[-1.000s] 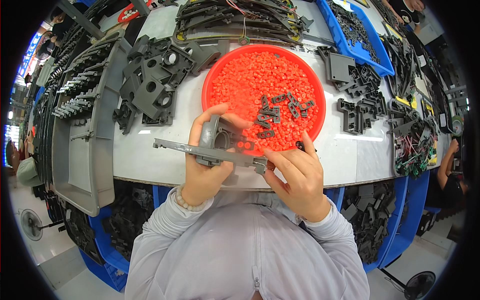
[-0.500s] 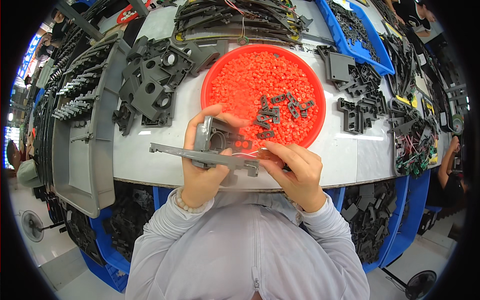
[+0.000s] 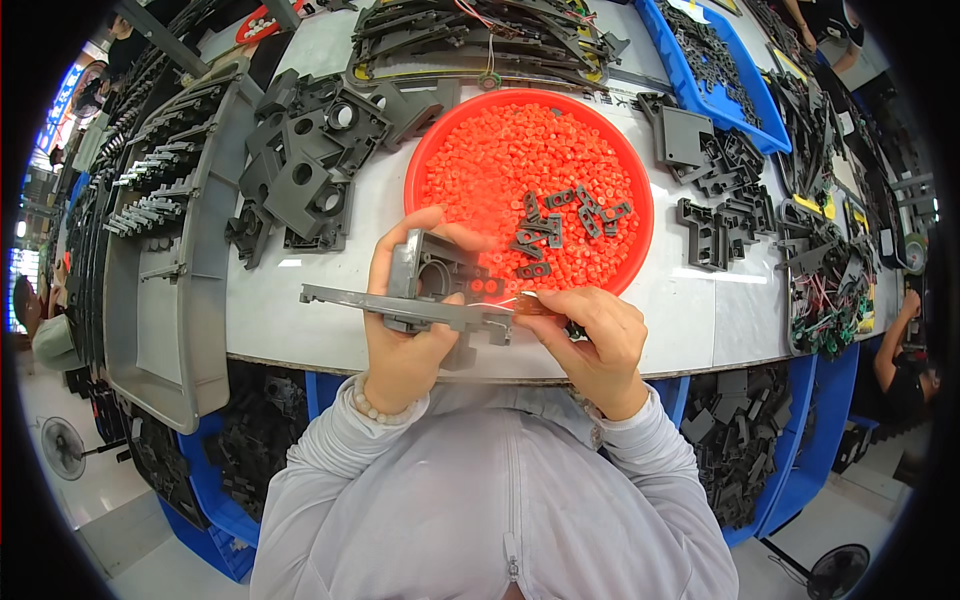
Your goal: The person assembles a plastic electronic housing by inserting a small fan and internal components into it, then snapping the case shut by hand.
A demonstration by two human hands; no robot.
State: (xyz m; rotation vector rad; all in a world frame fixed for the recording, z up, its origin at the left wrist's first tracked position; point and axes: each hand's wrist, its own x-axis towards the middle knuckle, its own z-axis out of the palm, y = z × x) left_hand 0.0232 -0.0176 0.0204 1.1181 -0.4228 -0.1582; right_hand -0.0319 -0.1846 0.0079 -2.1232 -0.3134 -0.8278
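My left hand [image 3: 398,365] is closed around a dark grey plastic housing [image 3: 432,262] with a round opening and a long flat bar [image 3: 375,302] across its near side. Two small red caps [image 3: 486,286] show at the housing's right. My right hand [image 3: 603,335] pinches a small brownish piece [image 3: 530,304] beside the bar's right end; its exact kind is partly hidden by the fingers. Thin pale wires [image 3: 492,303] run between that piece and the housing. Just beyond both hands stands a red bowl [image 3: 645,225] full of small red caps, with several small dark grey clips [image 3: 555,228] on top.
Grey housings [image 3: 300,180] are piled at the left, beside a grey tray [image 3: 215,330] of metal-shafted parts. Long dark parts [image 3: 480,45] fill the back. A blue bin [image 3: 770,125] and loose dark brackets [image 3: 705,235] lie right. Wired parts [image 3: 830,300] sit farther right.
My right fingers have shifted slightly and the brownish piece has tilted, showing more between them. My left hand keeps its hold on the housing, nearly still.
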